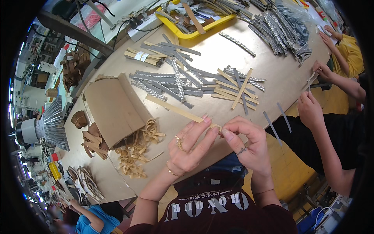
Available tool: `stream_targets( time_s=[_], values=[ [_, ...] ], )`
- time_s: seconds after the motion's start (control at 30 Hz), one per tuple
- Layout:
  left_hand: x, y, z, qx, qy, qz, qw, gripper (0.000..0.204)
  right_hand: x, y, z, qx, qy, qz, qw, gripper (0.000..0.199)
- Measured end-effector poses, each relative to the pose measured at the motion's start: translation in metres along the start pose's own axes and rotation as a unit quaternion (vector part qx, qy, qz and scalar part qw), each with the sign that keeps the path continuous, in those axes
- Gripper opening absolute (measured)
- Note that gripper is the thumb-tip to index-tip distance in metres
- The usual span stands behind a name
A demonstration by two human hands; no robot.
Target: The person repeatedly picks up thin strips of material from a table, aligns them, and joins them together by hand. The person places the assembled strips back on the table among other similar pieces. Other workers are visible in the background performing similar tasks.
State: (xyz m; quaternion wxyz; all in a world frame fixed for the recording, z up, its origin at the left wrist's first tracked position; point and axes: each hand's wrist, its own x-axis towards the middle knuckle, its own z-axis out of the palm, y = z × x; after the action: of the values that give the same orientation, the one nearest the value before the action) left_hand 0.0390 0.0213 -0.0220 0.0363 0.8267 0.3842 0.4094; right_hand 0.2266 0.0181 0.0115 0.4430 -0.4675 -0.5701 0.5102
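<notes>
A long, flat tan strip [171,107] slants across the front of the table. My left hand [189,150] is closed on it, the strip running between its fingers. At the strip's near right end, my right hand [251,146] pinches the tip between thumb and forefinger. The far left end sticks out free above the tabletop, towards a pile of grey strips and silver braided strips [180,80]. Right of that pile, several loose tan strips [235,97] lie crossed with grey ones. Just left of my left hand is a heap of curled tan trimmings [136,154].
A brown cardboard piece [113,105] stands left of my hands, with brown strips [94,140] beside it. At the back are a yellow tray [191,36] and bundled braided strips [276,35]. Co-workers' hands [310,107] hold a strip at right. A lamp [46,124] juts in at left.
</notes>
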Motion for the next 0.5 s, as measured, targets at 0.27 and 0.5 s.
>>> stream_targets(
  time_s=[0.27,0.5],
  values=[
    [-0.0026,0.004,-0.0016,0.026,-0.013,0.004,1.0,0.029,0.0004,0.0021,-0.001,-0.009,-0.006,0.005,1.0,0.008],
    [-0.0051,0.0021,-0.0015,0.026,-0.013,0.0,1.0,0.031,-0.0005,0.002,0.0022,-0.009,0.005,0.001,1.0,0.008]
  ],
)
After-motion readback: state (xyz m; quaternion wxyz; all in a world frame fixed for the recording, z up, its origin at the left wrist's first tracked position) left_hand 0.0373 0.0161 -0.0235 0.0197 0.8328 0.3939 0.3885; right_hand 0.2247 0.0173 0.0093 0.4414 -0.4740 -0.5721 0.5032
